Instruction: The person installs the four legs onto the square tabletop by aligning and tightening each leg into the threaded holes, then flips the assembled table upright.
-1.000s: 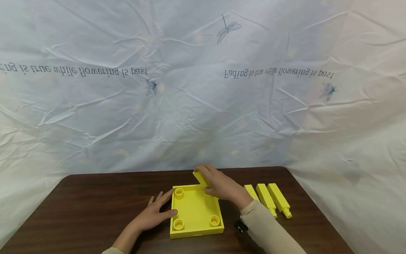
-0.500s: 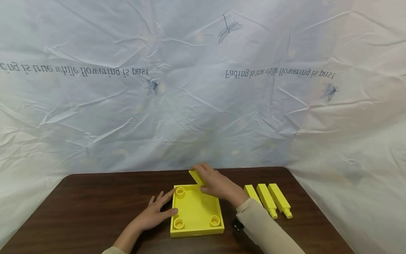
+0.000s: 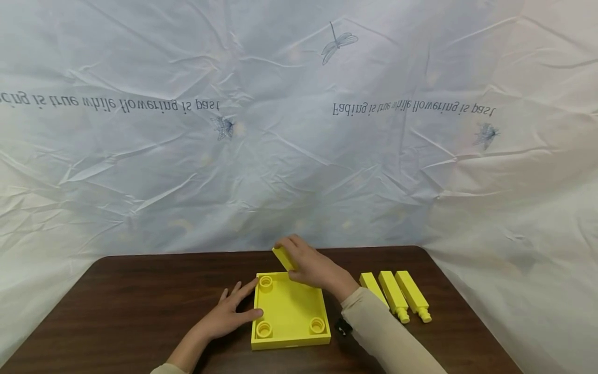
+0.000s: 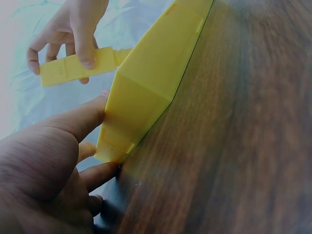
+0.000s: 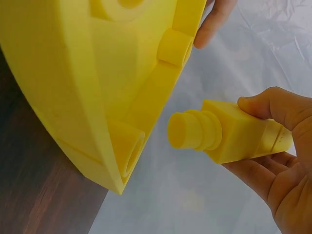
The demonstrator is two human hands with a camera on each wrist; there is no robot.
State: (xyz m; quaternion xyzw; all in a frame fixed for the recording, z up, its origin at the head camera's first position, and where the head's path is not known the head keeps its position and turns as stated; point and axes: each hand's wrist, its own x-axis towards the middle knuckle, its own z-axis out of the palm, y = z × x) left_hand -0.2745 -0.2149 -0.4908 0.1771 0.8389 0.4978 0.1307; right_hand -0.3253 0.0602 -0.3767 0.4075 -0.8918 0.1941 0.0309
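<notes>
A square yellow tabletop panel [image 3: 289, 306] lies on the table, its raised rim and round corner sockets facing up. My left hand [image 3: 223, 318] rests at its left side, the thumb over the rim and the other fingers spread along the outer wall. Above the panel's far right part, my right hand [image 3: 312, 267] grips a yellow square table leg [image 3: 282, 258] between thumb and fingers. In the right wrist view, the leg's ridged round stub [image 5: 187, 130] points towards the panel and stands apart from the nearest corner socket [image 5: 129, 153]. The far right socket is hidden by my hand in the head view.
To the right lie more yellow legs, the left one [image 3: 372, 287], the middle one [image 3: 391, 291] and the right one [image 3: 412, 291], side by side. A brown wooden table [image 3: 154, 291] carries everything. Behind it hangs a pale printed cloth [image 3: 280, 156].
My right hand, with the leg in its grip, has shifted left and slightly towards the far edge of the table. The left hand and the panel have stayed almost still.
</notes>
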